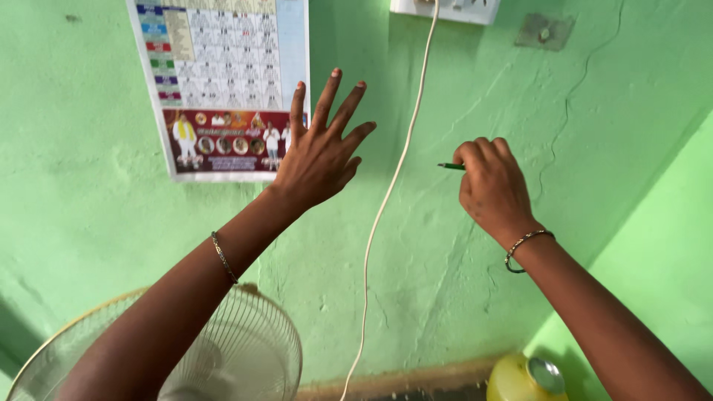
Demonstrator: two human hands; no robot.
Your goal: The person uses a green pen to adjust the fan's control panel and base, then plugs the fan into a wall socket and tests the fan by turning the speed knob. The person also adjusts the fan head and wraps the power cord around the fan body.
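My left hand [319, 152] is raised with its fingers spread apart and holds nothing. It hovers just right of the lower corner of a wall calendar [223, 82] on the green wall. My right hand [492, 186] is curled shut around a thin green pen [450, 166], whose tip pokes out to the left. A white cable [386, 200] hangs down the wall between the two hands. Each wrist wears a thin bangle.
A white switch box [445, 9] sits at the top edge, with the cable running from it. A wire-guarded fan [245, 349] stands at the lower left under my left forearm. A yellow container with a shiny lid [523, 379] is at the bottom right.
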